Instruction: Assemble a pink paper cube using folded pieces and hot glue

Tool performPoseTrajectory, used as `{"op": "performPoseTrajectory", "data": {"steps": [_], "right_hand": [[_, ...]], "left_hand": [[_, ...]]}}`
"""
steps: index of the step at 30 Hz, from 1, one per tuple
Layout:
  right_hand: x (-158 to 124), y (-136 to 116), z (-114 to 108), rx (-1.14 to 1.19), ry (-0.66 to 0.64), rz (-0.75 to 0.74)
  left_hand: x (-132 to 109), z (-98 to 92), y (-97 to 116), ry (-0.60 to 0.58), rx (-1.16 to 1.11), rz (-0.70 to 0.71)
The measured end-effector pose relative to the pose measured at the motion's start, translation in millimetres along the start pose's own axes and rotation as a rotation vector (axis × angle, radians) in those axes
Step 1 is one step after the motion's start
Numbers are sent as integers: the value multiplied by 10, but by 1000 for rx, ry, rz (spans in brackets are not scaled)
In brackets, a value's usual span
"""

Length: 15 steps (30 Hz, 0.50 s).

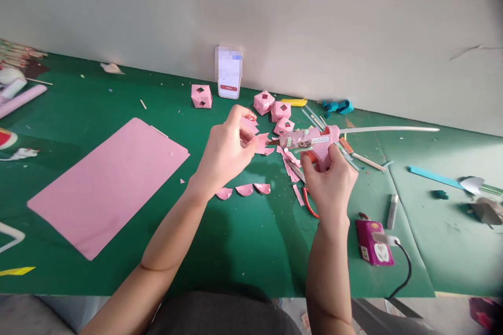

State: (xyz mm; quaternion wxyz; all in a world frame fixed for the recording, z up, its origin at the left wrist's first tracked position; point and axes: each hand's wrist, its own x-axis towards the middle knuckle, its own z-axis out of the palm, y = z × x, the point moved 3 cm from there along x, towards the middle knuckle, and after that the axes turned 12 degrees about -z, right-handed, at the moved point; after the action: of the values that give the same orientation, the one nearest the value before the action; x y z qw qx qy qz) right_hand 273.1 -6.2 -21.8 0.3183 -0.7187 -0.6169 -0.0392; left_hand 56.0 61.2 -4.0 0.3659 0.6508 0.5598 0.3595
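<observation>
My right hand [328, 180] is closed round the handle of a pink glue gun [314, 141], whose nozzle points left and whose white glue stick [389, 129] juts out to the right. My left hand [228, 149] pinches a small folded pink paper piece [260, 144] right at the nozzle tip. Three pink paper half-discs [244, 189] lie on the green table [236, 241] below my hands. Several pink paper cubes [275, 110] with diamond holes sit behind, and one more cube [201, 96] stands apart to the left.
A large pink paper sheet [106, 183] lies at the left. A phone [228, 72] leans on the wall. Red-handled scissors [308, 203] and pink strips lie under my right hand. A purple power socket [373, 243] with a plug sits at the right, near teal scraps [337, 107].
</observation>
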Motion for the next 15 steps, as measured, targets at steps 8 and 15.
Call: {"op": "performPoseTrajectory", "data": {"steps": [8, 15], "right_hand": [[-10, 32, -116, -8, -72, 8], [-10, -18, -97, 16, 12, 23]], "left_hand": [[-7, -24, -10, 11, 8, 12], [-13, 7, 2, -13, 23, 18]]}}
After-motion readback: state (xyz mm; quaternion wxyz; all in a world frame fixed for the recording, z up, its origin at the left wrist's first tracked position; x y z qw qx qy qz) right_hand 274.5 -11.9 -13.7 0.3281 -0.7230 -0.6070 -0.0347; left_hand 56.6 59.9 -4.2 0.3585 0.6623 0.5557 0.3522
